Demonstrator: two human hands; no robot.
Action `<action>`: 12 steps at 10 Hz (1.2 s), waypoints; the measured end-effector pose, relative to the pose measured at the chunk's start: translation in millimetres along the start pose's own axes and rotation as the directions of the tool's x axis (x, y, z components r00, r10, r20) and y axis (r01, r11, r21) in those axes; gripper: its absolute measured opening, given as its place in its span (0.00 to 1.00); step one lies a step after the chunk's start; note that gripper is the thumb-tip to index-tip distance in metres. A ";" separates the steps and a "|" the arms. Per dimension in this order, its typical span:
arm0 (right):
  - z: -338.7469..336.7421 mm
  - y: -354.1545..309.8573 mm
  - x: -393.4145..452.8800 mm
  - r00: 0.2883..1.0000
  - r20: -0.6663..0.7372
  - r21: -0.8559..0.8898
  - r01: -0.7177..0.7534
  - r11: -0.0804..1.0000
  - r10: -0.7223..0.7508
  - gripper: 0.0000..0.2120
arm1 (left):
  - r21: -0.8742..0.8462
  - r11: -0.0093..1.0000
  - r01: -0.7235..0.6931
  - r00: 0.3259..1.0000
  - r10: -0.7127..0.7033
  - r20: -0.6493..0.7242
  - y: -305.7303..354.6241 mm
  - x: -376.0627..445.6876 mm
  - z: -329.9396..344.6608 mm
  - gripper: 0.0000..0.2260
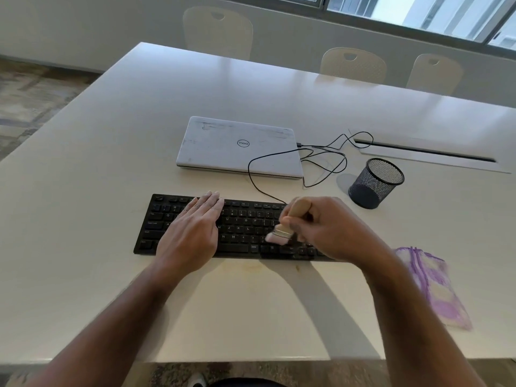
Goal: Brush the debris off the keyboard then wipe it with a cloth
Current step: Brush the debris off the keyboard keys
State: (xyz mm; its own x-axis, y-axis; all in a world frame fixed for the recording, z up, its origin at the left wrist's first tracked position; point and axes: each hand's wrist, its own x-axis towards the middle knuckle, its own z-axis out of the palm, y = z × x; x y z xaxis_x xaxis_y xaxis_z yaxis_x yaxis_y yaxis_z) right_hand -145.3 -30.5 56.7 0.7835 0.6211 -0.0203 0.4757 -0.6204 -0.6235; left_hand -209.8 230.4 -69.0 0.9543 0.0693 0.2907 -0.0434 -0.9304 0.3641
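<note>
The black keyboard (237, 227) lay near the front of the white table (111, 135), its cable (259, 177) looping away to the far right. The left hand (192, 227) rested flat on the keyboard's left half, fingers straight and held together, pointing away. The right hand (332, 227) gripped the wooden handle of a small paintbrush (287, 222), fingers curled round it, with the pale bristles touching the keys on the right half. A purple-and-white cloth (435, 286) lay on the table to the right of the keyboard, apart from it. Beyond the keyboard sat a closed white Dell laptop (240, 146), and to its right a black mesh pen cup (374, 182). 3 chairs (353, 62) stood at the far edge.
</note>
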 end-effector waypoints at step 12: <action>21.0 23.2 -25.3 0.841 -0.412 0.131 -0.326 0.936 0.350 0.12 | 0.014 1.000 -0.014 1.000 0.014 -0.003 0.2 -0.4 -0.4 0.28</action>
State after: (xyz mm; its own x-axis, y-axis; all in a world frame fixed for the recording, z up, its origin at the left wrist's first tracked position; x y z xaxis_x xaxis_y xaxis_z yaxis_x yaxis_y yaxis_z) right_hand -162.4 -50.6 26.4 0.9904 0.1076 0.0870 0.1380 -0.7204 -0.6797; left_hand -210.3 230.3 -68.7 0.9526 0.0570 0.2988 -0.0529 -0.9363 0.3472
